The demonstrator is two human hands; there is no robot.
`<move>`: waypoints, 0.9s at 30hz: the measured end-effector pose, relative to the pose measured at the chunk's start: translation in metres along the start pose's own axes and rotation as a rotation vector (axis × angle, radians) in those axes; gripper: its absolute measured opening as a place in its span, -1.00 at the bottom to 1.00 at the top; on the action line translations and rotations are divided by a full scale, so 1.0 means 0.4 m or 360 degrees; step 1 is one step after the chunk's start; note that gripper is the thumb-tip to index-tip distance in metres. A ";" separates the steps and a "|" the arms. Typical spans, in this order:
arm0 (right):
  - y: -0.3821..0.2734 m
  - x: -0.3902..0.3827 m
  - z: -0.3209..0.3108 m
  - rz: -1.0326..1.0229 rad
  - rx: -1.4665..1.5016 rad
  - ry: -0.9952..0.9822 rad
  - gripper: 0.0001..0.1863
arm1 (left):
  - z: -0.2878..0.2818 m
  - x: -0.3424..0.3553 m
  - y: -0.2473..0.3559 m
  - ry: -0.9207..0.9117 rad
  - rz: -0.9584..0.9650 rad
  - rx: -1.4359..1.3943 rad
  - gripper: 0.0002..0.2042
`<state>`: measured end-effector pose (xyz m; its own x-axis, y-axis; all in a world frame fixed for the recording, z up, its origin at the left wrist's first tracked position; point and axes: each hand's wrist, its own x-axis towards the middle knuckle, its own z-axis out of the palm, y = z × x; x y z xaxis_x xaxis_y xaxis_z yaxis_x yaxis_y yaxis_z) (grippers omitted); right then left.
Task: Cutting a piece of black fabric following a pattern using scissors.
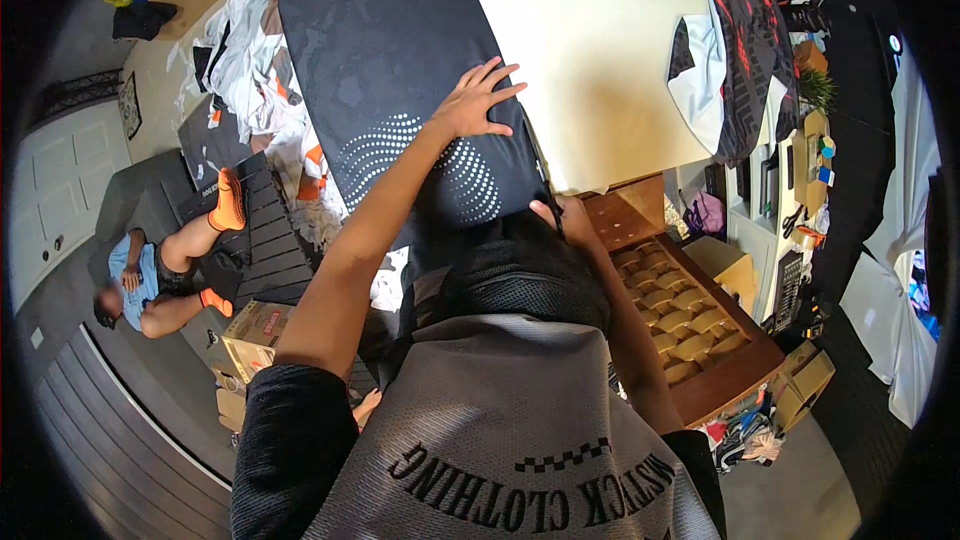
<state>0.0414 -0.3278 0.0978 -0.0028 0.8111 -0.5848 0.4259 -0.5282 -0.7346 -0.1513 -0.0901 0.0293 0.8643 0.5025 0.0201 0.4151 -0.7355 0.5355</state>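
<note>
A black fabric piece with a wavy pattern of white dots lies over a flat, round-cornered surface in front of me. My left hand rests on it near its right side, palm down, fingers spread and holding nothing. Lower down, at the near right corner, my right hand is closed on the edge of the black fabric, thumb toward the cloth. Its fingertips are partly hidden. Dark cloth bunches between the near edge and my body.
A cream tabletop extends right of the fabric, with a black, red and white garment on it. White and orange scraps heap at left. A wooden chair with woven seat stands right. A person reclines on a grey sofa at left.
</note>
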 end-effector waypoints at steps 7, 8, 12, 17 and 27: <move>-0.013 -0.008 -0.002 0.0010 0.0057 -0.0051 -0.45 | -0.031 0.012 0.014 -0.0056 -0.0119 -0.0082 -0.16; -0.013 -0.010 -0.004 0.0041 0.0065 -0.0063 -0.47 | -0.037 0.019 0.012 -0.0043 -0.0119 -0.0126 -0.17; -0.031 -0.003 -0.010 0.0111 0.0096 -0.0097 -0.51 | -0.037 0.024 -0.006 0.0013 -0.0104 -0.0136 -0.19; -0.062 0.028 -0.016 0.0161 0.0162 -0.0115 -0.48 | -0.020 0.014 -0.019 0.0113 -0.0031 0.0097 -0.22; -0.088 0.039 -0.009 0.0113 0.0186 -0.0057 -0.55 | -0.024 0.015 -0.016 0.0180 -0.0022 0.0039 -0.23</move>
<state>0.0296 -0.2956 0.1156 -0.0096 0.7623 -0.6471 0.3178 -0.6112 -0.7248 -0.1515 -0.0780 0.0340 0.8216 0.5597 0.1085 0.4349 -0.7384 0.5154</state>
